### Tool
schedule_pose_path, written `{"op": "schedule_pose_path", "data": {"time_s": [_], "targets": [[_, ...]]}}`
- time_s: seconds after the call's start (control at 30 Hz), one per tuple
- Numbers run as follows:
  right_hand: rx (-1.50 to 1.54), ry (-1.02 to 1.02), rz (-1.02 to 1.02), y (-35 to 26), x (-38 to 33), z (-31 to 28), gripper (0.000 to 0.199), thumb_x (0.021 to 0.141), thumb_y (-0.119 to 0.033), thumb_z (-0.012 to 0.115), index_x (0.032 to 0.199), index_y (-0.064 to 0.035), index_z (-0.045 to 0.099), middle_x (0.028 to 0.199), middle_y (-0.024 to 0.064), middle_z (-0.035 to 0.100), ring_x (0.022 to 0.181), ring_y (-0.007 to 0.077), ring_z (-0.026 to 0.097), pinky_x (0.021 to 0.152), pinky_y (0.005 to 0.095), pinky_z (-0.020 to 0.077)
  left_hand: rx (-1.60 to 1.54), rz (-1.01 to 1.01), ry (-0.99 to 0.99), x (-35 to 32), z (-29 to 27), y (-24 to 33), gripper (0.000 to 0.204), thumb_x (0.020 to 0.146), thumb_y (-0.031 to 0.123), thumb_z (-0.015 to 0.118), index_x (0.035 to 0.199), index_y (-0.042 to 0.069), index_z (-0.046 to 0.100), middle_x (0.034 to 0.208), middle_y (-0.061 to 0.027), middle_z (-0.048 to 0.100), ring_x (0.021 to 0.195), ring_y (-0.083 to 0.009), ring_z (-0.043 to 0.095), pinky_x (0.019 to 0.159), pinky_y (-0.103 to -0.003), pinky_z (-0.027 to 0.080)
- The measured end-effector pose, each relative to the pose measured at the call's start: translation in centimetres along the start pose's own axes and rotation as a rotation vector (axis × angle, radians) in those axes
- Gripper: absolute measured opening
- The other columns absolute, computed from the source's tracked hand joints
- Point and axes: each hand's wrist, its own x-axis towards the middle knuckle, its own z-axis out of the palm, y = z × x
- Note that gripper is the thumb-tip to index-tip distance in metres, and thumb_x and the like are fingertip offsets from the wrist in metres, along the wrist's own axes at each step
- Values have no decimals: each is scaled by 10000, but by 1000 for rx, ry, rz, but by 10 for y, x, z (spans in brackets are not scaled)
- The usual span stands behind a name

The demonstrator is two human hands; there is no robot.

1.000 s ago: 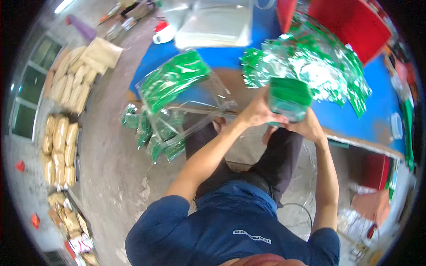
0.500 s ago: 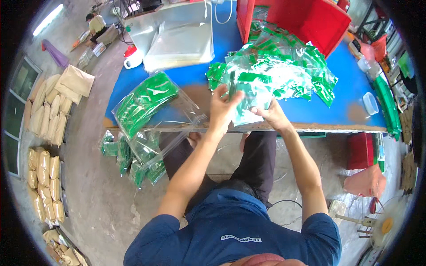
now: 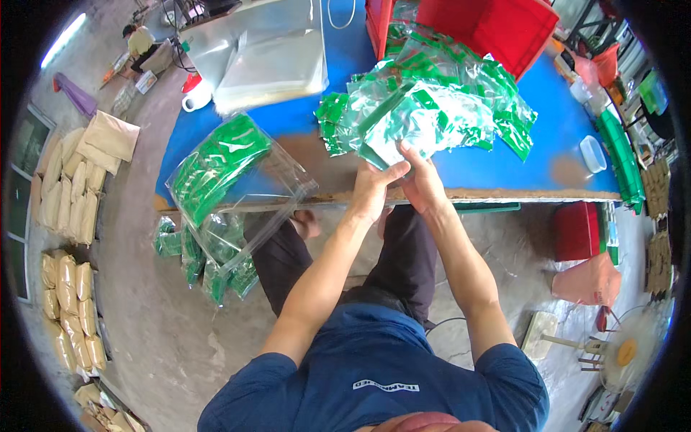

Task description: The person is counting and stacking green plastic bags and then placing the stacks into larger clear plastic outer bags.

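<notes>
Both my left hand (image 3: 371,189) and my right hand (image 3: 424,183) are closed on the near end of clear-and-green plastic packets (image 3: 397,128), thumbs on top. Whether it is one packet or a small stack I cannot tell. Just beyond lies a loose heap of similar shiny packets (image 3: 461,93). Left of my hands, a large clear bag (image 3: 288,169) holds a neat row of green packets (image 3: 223,162) and hangs partly over the table's front edge.
A pile of clear flat bags (image 3: 273,75) lies at the back left by a white-and-red mug (image 3: 196,95). A red bin (image 3: 482,32) stands behind the heap. More green packets (image 3: 216,270) hang below the table edge. A small plastic tub (image 3: 593,154) sits far right.
The packets in my hands have tilted and swung farther over the heap. My hands have drawn closer together at the near end. The whole view has shifted slightly.
</notes>
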Motion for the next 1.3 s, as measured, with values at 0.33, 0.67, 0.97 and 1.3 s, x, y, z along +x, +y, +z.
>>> {"op": "schedule_pose_path", "data": {"time_s": [0.33, 0.67, 0.97, 1.3], "targets": [[-615, -95, -480, -30, 21, -63, 947, 762, -312, 864, 1492, -20, 336, 1388, 181, 516, 1286, 265, 505, 1098, 400, 387, 512, 105, -90, 22, -33, 19, 806, 734, 50, 832, 1398, 13, 377, 1240, -118, 596, 1153, -207, 582, 1003, -348, 464], [-1046, -245, -318, -33, 25, -51, 954, 612, -302, 955, 1357, 44, 468, 1243, 143, 613, 1182, 229, 549, 1050, 353, 409, 792, 64, -329, 21, -59, 25, 1318, 634, 2, 887, 1588, 160, -7, 1486, -137, 384, 1364, -258, 406, 1107, -404, 384], [-911, -259, -231, -25, 33, -51, 896, 636, -328, 948, 1309, 58, 499, 1237, 136, 603, 1170, 223, 545, 1039, 353, 416, 671, -58, -320, 20, -84, 21, 1264, 685, -6, 858, 1578, 154, -22, 1460, -145, 407, 1330, -254, 449, 1096, -385, 398], [-1789, -313, -1047, -79, -24, 28, 1304, 475, -490, 923, 1517, -35, 285, 1493, 217, 380, 1421, 387, 325, 1165, 550, 271, 921, 8, -341, 18, -60, 44, 877, 670, 2, 870, 1418, 43, 414, 1307, -102, 568, 1176, -220, 579, 985, -360, 507]]}}
